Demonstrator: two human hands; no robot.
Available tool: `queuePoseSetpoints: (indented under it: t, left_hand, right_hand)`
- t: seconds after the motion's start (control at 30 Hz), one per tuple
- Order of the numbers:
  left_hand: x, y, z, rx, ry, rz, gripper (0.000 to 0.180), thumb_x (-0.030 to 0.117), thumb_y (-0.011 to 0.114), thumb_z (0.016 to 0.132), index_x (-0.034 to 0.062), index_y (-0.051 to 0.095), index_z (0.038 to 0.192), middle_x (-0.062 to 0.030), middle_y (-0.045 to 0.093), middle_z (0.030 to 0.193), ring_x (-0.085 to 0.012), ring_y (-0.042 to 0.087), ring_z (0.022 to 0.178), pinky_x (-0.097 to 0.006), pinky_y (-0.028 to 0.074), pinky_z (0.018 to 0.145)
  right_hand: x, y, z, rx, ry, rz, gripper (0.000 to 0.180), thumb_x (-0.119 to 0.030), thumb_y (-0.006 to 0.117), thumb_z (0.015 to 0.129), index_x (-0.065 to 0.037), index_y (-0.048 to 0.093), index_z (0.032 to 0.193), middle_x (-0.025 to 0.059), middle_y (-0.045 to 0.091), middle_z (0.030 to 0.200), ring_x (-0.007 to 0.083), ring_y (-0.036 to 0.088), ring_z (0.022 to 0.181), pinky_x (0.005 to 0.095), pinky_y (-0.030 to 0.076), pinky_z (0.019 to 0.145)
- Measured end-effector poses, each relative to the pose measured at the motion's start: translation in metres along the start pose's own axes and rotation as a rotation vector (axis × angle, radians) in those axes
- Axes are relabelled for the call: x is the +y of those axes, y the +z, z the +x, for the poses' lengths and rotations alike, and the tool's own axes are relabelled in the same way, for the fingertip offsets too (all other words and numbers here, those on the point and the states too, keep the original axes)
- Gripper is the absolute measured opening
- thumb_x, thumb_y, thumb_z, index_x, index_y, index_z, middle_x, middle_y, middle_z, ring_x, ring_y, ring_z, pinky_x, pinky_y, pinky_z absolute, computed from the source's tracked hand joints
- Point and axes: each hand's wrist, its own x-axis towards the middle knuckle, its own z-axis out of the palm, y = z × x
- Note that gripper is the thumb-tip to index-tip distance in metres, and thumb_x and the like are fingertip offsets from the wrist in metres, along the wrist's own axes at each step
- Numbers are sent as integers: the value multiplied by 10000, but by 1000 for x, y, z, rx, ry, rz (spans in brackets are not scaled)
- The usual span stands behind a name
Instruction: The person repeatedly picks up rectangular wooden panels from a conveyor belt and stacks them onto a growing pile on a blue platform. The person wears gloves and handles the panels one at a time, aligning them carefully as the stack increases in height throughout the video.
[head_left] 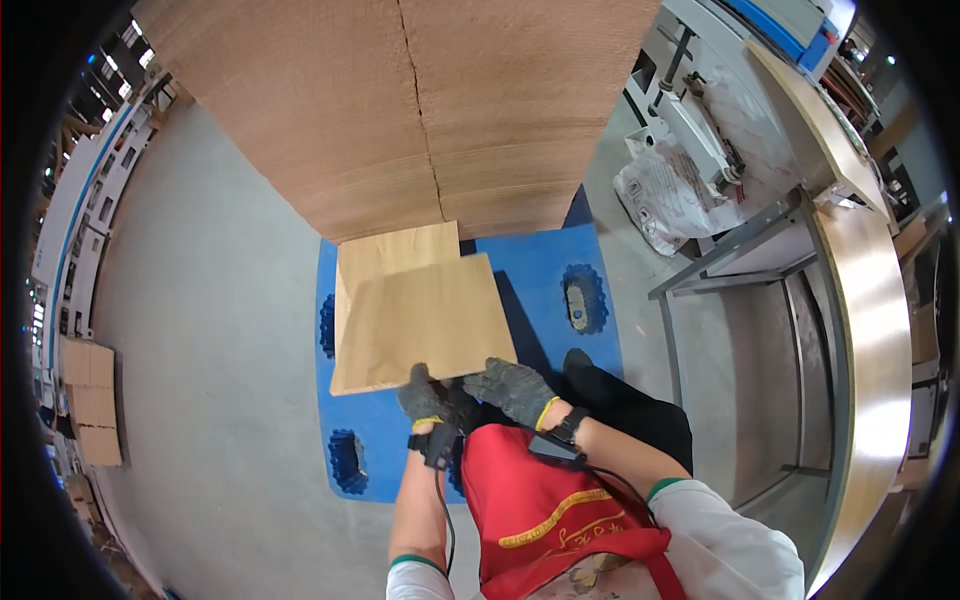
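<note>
A light wood-grain board (428,322) is held out in front of me, tilted slightly. My left hand (430,397), in a dark grey glove with a yellow cuff, grips its near edge, thumb on top and the other fingers hidden beneath. At the board's near right corner, my right hand (512,390), gloved the same way, is closed on the edge. Beyond and partly under this board, a second wood-grain board (400,248) shows above the blue plastic pallet (545,262). Whether the two boards touch cannot be made out.
A tall brown wood-grain panel or stack (400,120) with a dark vertical crack rises at the pallet's far side. To the right stand a metal-framed table (862,340) and a white plastic bag (655,195). Cardboard (92,395) and a long machine (85,220) are at left.
</note>
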Motion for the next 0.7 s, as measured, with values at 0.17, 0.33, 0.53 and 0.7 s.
queuePoseSetpoints:
  t: [0.17, 0.33, 0.53, 0.7]
  left_hand:
    - [-23, -10, 73, -53, 207, 867, 269, 250, 786, 706, 93, 617, 844, -211, 662, 760, -462, 633, 770, -516, 499, 646]
    - [-125, -18, 128, 111, 574, 553, 550, 273, 769, 777, -44, 579, 1184, -128, 649, 660, -254, 650, 672, -365, 515, 637]
    - [-85, 7, 116, -188, -73, -49, 326, 269, 641, 914, 11, 508, 1062, -59, 515, 608, -147, 479, 586, -321, 507, 622]
    - [-70, 25, 114, -283, 161, -344, 214, 207, 645, 859, 134, 510, 710, -46, 485, 627, -196, 513, 622, -355, 476, 650]
  right_hand:
    - [20, -99, -21, 72, 165, 36, 307, -108, 518, 879, -144, 651, 1154, 43, 631, 1165, 232, 567, 1150, 384, 390, 1089]
    - [54, -211, -76, 388, 500, 274, 250, -48, 558, 905, -60, 644, 1140, 95, 637, 1161, 282, 591, 1139, 407, 473, 1018]
    - [101, -365, -153, 1273, 544, 1132, 309, -197, 550, 992, 5, 573, 1224, 133, 628, 1143, 282, 620, 1100, 447, 512, 998]
    - [145, -505, -158, 1626, 369, 1221, 320, -295, 561, 984, -51, 591, 1188, 131, 663, 1068, 315, 647, 994, 493, 509, 955]
